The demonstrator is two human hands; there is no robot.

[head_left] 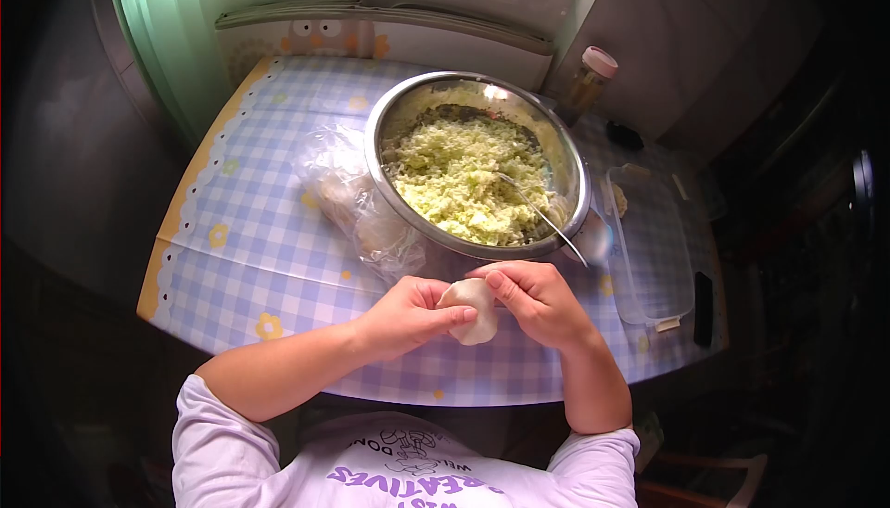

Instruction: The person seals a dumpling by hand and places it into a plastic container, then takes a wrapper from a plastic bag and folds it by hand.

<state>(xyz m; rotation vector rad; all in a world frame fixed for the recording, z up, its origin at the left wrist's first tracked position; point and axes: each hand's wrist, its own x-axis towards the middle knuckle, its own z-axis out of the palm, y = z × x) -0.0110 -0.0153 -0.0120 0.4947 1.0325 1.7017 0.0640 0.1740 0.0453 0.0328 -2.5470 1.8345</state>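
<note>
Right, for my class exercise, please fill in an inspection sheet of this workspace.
Surface: flower-printed checked tablecloth.
Job's things: pale dough piece; steel bowl holding chopped pale-green food; metal utensil resting in the bowl; plastic bag beside it, holding pale lumps.
Clutter: clear container and dark narrow object at the right; pink-lidded jar beyond the bowl.
Hands: left hand and right hand both pinch the dough piece.
Cables: nothing seen.
Surroundings: pale green curtain at the back left; far right too dark to tell.

Dough piece: single, off-white, smooth-surfaced, thin in appearance, rounded along the lower edge. It is held between the left hand and right hand, one thumb across its face, the other at its upper right edge. Whether it is folded cannot be determined.
</note>
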